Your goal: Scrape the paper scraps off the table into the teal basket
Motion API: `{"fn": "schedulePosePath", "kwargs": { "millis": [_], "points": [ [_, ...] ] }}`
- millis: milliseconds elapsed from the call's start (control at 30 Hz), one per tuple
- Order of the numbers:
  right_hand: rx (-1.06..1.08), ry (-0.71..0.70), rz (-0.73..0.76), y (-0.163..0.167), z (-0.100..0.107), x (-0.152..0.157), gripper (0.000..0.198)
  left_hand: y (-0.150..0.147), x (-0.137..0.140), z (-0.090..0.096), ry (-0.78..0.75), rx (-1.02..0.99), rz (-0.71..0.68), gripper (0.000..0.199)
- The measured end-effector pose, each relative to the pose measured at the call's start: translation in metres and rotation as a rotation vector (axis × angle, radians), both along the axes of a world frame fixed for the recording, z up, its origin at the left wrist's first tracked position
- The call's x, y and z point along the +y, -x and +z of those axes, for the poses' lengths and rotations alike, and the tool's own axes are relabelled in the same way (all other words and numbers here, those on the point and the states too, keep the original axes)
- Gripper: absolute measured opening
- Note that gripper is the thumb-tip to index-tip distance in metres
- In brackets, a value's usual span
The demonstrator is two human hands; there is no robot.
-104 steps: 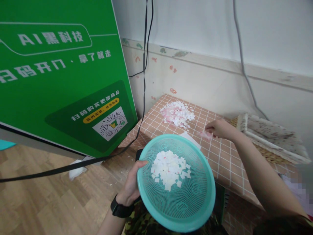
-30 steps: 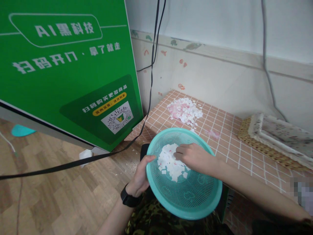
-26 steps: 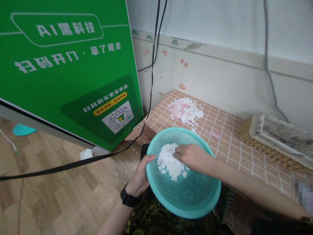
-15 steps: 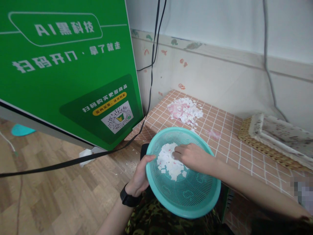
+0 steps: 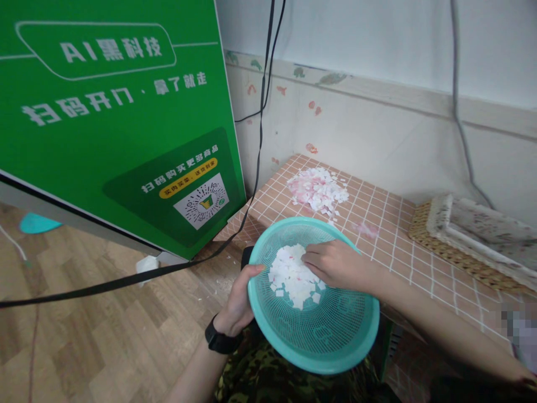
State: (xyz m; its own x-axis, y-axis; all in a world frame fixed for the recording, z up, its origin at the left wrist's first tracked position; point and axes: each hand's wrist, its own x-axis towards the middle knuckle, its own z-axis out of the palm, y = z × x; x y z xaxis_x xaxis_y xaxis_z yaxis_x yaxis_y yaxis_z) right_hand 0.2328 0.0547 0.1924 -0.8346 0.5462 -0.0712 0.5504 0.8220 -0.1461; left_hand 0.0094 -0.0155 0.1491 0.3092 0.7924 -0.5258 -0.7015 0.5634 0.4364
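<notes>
My left hand (image 5: 243,299), with a dark band on its wrist, grips the left rim of a turquoise plastic mesh basket (image 5: 323,336), thumb over the edge. The basket is tilted above my lap. Inside it lies a heap of small white paper pieces (image 5: 291,274), some with pinkish marks. My right hand (image 5: 335,264) reaches in over the basket's right side. Its fingers are bent and pressed together at the heap's right edge; whether they pinch any pieces is hidden.
Another pile of white and pink paper pieces (image 5: 319,189) lies on the checked tablecloth (image 5: 390,240) behind the basket. A cloth-lined wicker basket (image 5: 436,235) stands at right. A green cabinet (image 5: 126,123) fills the left, with a black strap (image 5: 168,272) hanging across.
My right hand has shifted slightly right within the basket, uncovering more of the paper heap. My left hand keeps its grip on the rim, and the basket has barely moved.
</notes>
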Motion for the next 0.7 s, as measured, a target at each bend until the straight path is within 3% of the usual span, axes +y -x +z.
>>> {"fn": "schedulePosePath", "kwargs": {
  "millis": [200,333,533,700],
  "points": [
    [0.107,0.06,-0.065,-0.015,0.017,0.006,0.028,0.001,0.0,-0.002,0.012,0.006,0.019,0.025],
    [0.226,-0.005,-0.261,-0.058,0.025,0.028,0.024,0.006,-0.001,-0.004,0.013,0.018,0.037,0.026],
    [0.143,-0.183,-0.733,-0.139,-0.001,0.062,0.024,0.016,-0.004,-0.01,0.029,0.028,0.057,0.027],
    [-0.19,-0.187,-0.921,-0.166,-0.028,0.074,0.032,0.019,-0.005,-0.013,-0.037,-0.034,0.073,0.03]
  ]
}}
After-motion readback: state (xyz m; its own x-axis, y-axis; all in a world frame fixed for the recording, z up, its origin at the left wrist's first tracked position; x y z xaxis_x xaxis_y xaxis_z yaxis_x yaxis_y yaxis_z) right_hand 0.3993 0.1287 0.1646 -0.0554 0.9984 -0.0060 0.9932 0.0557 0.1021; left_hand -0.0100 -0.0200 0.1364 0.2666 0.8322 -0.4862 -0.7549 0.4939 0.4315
